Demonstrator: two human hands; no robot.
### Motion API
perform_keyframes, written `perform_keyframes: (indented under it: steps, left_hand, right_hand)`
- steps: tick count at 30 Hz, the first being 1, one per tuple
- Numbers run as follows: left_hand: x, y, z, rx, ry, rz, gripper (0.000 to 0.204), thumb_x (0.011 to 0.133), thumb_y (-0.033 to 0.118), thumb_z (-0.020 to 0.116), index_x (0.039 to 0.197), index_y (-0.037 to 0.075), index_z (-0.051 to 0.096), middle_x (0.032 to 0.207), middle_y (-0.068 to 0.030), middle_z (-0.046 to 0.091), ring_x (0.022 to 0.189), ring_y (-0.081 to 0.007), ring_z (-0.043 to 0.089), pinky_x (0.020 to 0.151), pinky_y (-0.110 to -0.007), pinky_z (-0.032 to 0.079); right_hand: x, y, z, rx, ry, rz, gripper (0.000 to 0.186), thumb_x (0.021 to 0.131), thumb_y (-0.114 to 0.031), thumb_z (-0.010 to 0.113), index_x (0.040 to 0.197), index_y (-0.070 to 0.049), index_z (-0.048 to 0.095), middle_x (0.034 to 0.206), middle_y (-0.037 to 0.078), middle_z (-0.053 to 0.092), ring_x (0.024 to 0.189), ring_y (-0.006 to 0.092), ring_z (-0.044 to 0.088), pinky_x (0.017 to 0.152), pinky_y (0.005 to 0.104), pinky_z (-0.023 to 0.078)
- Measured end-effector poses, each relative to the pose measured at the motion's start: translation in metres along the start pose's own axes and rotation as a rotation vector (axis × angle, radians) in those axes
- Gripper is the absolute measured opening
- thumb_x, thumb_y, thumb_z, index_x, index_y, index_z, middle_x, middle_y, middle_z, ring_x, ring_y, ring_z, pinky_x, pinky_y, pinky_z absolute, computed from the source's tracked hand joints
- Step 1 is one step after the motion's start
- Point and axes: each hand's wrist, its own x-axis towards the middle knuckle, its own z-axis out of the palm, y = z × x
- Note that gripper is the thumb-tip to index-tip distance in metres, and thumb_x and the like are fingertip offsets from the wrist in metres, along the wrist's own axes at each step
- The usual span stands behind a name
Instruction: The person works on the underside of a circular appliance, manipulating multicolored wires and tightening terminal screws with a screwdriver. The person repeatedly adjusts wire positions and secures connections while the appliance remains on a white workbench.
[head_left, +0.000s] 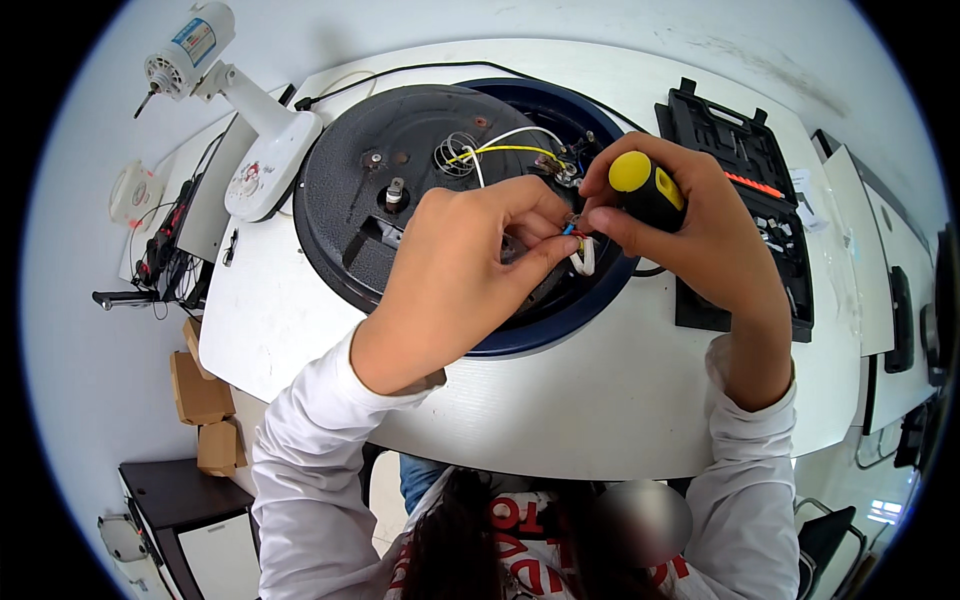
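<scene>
Over a dark round appliance, my left hand (450,260) pinches thin wires (569,230), one of them blue, between thumb and fingertips. A white sleeved piece (584,258) hangs below those fingertips. My right hand (715,230) grips a screwdriver (645,190) by its yellow and black handle, its shaft hidden. That hand's thumb and finger meet near the same wires. Beneath lies a speckled black metal disc (345,150), tilted over a dark blue round shell (565,335). A coil spring (460,153) stands on the disc, with yellow and white wires (515,149) running from it to the shell.
A white desk fan body without blades (265,125) stands at the back left. Open at the right is a black tool case (700,130) with an orange-red stick (755,184). A black cable (440,65) runs behind the appliance. Cardboard boxes (205,390) sit lower left.
</scene>
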Motion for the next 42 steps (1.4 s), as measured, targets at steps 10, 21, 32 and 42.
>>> perform_keyframes:
  steps: [10,21,32,42]
  left_hand:
    - [-0.002,-0.004,-0.005,0.029,-0.001,-0.019,0.017,0.082,0.002,0.072,0.098,-0.002,0.067,0.079,-0.0093,0.072,0.074,-0.0126,0.069,0.073,-0.025,0.052]
    - [0.021,-0.001,-0.025,0.346,0.026,0.075,0.014,0.079,0.005,0.074,0.092,0.001,0.069,0.075,-0.0118,0.070,0.069,-0.0189,0.069,0.065,-0.027,0.051]
    - [0.009,-0.005,-0.030,0.205,0.040,0.033,0.011,0.080,0.005,0.073,0.090,0.000,0.071,0.072,-0.0084,0.067,0.063,-0.0165,0.062,0.063,-0.026,0.049]
    - [-0.006,-0.006,-0.042,0.328,-0.012,0.078,0.012,0.075,0.001,0.075,0.087,0.001,0.070,0.084,-0.0083,0.071,0.085,-0.0236,0.066,0.092,-0.040,0.047]
  right_hand:
    - [0.002,0.012,0.009,-0.145,-0.084,-0.013,0.031,0.078,-0.019,0.078,0.096,0.001,0.062,0.078,0.014,0.065,0.067,0.0282,0.059,0.068,0.0330,0.048]
    - [0.005,0.012,-0.001,-0.112,-0.162,0.117,0.033,0.074,-0.021,0.082,0.089,0.004,0.065,0.071,0.015,0.061,0.062,0.0241,0.052,0.064,0.0324,0.046]
    - [0.001,0.007,0.041,-0.205,-0.036,0.079,0.036,0.077,-0.026,0.081,0.095,-0.003,0.060,0.078,0.015,0.067,0.071,0.0358,0.065,0.065,0.0375,0.049]
    - [0.002,0.015,0.045,-0.268,-0.059,0.055,0.031,0.079,-0.027,0.078,0.095,-0.003,0.065,0.077,0.015,0.067,0.072,0.0340,0.065,0.067,0.0369,0.051]
